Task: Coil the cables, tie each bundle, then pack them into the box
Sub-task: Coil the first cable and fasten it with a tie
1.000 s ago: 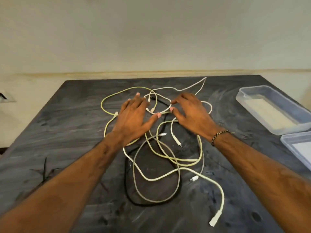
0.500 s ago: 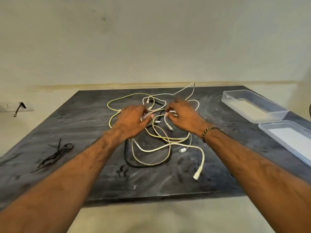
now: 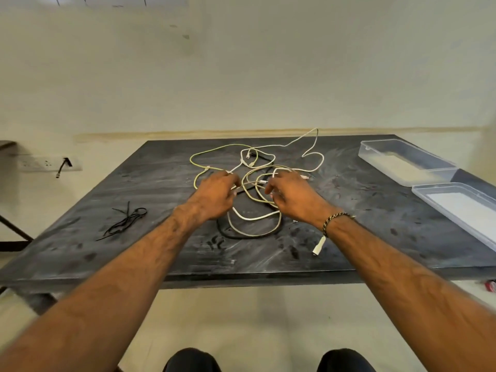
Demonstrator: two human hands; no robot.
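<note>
One tangle of cables (image 3: 257,183) lies mid-tabletop (image 3: 150,189): white, yellow-green and black strands, too interlaced to count. Two clear containers stand at the right: the box (image 3: 402,159) and, nearer, a tray (image 3: 461,208) cut by the frame edge. A bunch of black ties (image 3: 124,221) lies left. Left hand (image 3: 217,194) and right hand (image 3: 292,197) each have curled fingers in the tangle; whether either grip pinches a strand is unclear.
</note>
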